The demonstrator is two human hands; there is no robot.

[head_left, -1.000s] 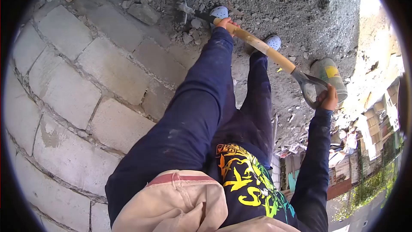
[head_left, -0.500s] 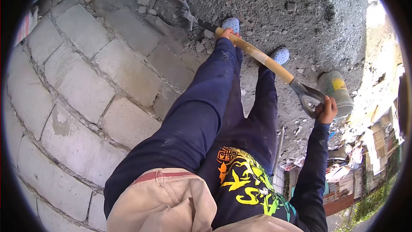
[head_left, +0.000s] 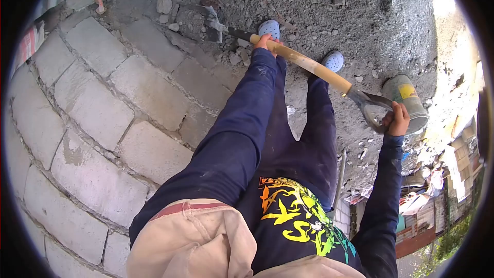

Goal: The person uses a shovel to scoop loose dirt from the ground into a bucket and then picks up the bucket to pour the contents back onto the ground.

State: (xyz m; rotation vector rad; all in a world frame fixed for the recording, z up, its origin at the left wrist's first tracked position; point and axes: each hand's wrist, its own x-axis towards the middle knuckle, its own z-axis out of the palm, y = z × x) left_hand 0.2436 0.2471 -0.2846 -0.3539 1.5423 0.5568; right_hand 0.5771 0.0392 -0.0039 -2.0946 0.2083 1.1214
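Both hands grip a D-handled shovel [head_left: 298, 58] beside mortared blockwork [head_left: 92, 105].

The left hand's [head_left: 264, 41] fingers wrap the wooden shaft; the right hand's [head_left: 397, 119] close on the D-grip [head_left: 358, 97], near a bucket [head_left: 406, 98]. Beyond the left fingers, the blade [head_left: 216, 24] is at the rubble [head_left: 235, 57], contact unclear. The step appears to be working the blade low; shifting it calls for firm grips at both ends.

This is an outdoor building site: a wall [head_left: 92, 95] of bare grey blocks with rough mortar joints borders gravelly ground [head_left: 309, 5], and rubble [head_left: 164, 5] lies along the ground's edge beside it. A shovel [head_left: 314, 65] and a bucket [head_left: 399, 91] fit this; sunlit clutter [head_left: 435, 216] past the ground's right edge, distorted there, may include sheds.
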